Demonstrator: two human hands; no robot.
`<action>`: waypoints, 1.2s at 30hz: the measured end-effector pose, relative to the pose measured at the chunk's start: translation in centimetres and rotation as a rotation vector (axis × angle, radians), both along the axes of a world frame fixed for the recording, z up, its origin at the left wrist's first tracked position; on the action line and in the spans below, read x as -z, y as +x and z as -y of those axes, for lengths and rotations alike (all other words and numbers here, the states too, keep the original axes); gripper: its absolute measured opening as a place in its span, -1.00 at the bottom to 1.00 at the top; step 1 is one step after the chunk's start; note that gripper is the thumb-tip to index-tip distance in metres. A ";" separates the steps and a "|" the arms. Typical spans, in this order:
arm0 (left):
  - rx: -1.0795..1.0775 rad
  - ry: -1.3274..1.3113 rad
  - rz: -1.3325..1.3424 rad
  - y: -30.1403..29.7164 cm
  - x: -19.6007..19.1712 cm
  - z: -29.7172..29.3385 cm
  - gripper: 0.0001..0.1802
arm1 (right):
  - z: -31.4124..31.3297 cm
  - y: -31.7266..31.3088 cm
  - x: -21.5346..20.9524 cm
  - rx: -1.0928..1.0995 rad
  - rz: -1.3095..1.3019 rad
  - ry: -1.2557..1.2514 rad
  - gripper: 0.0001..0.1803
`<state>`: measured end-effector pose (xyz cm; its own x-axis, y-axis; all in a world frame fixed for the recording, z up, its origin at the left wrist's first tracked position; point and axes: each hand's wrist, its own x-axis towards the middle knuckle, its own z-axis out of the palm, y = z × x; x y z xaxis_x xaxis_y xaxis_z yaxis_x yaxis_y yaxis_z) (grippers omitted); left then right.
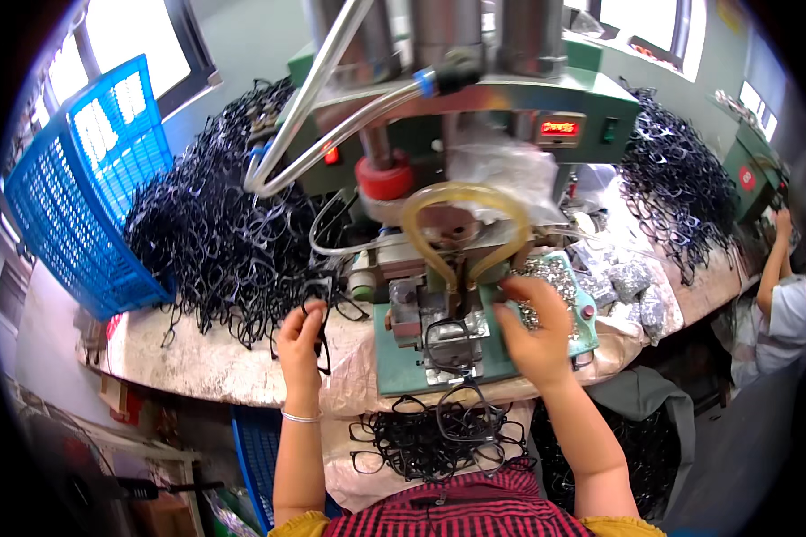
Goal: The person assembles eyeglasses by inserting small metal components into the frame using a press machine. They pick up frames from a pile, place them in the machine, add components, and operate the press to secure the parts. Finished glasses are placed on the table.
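Note:
My left hand (300, 340) is closed on a black eyeglass frame (324, 345), held upright at the table edge in front of a heap of similar frames. Beside the press, my right hand (539, 331) is curved, with thumb and index finger apart and nothing visible between them. It sits between the metal fixture (454, 345) and a green tray (586, 333) of small shiny metal parts. One black frame (448, 333) rests on the fixture. Another black frame (467, 416) hangs just below the fixture's front edge.
The green press (510, 107) stands ahead with clear hoses and a yellowish tube loop (466, 192). Black frames are heaped left (224, 224), right (676, 179) and at my lap (421, 443). A blue basket (72, 197) leans left. Another person's arm (775, 259) is far right.

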<state>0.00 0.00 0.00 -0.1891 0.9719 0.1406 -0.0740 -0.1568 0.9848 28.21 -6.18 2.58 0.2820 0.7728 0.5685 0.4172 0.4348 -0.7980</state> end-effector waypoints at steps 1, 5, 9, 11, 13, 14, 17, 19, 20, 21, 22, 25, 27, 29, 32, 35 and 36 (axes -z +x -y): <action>-0.042 -0.029 -0.013 0.4 0.1 -0.3 -0.82 | -0.3 -0.1 -0.5 0.025 0.001 0.019 -0.61; -0.008 -0.113 0.186 -2.2 3.8 3.6 -0.86 | 1.0 -2.8 -0.9 -0.016 -0.352 -0.031 -0.58; 0.048 0.313 0.332 2.0 -1.3 3.9 -0.88 | 1.2 -2.4 -0.7 -0.080 -0.367 -0.064 -0.54; 0.225 0.671 0.242 4.0 -7.0 4.6 -0.87 | 1.3 -2.5 -1.5 -0.121 -0.396 -0.042 -0.53; 0.302 0.934 -0.127 4.3 -9.9 4.0 -0.88 | 1.4 -3.0 -2.3 -0.176 -0.465 -0.035 -0.52; 0.231 0.890 -0.250 5.3 -10.9 3.6 -0.89 | 1.5 -3.3 -2.7 -0.204 -0.523 -0.036 -0.51; 0.176 0.825 0.010 7.1 -11.6 3.9 -0.94 | 2.9 -3.4 -4.0 -0.180 -0.373 -0.117 -0.47; 0.182 1.035 -0.354 6.5 -11.2 4.6 -0.92 | 4.0 -1.7 -5.0 -0.224 -0.220 -0.170 -0.47; 0.268 1.055 -0.357 6.1 -9.4 4.9 -0.92 | 3.9 -0.5 -4.5 -0.230 -0.194 -0.243 -0.55; 0.374 1.047 -0.453 6.1 -8.6 5.4 -0.95 | 3.1 1.1 -3.1 -0.060 0.063 -0.133 -0.65; 0.438 1.043 -0.551 6.8 -8.1 5.7 -0.87 | 2.3 2.8 -1.7 0.136 0.318 -0.060 -0.71; 0.567 1.130 -0.662 8.2 -6.2 5.1 -0.74 | 2.7 7.0 2.4 0.468 0.613 -0.330 -0.67; 0.562 1.145 -0.639 8.4 -5.6 4.7 -0.76 | 2.7 8.7 5.5 0.471 0.590 -0.218 -0.77; 0.559 1.117 -0.651 7.9 -5.9 5.0 -0.77 | 2.6 8.4 5.7 0.446 0.542 -0.186 -0.84; 0.543 1.115 -0.596 8.2 -5.6 5.3 -0.75 | 2.6 8.9 5.5 0.448 0.563 -0.156 -0.89; 0.511 1.062 -0.568 8.4 -4.3 6.2 -0.71 | 2.0 8.5 5.1 0.497 0.575 -0.148 -0.89; 0.447 1.007 -0.601 8.3 -3.7 7.5 -0.60 | 1.9 8.3 5.1 0.486 0.535 -0.135 -0.89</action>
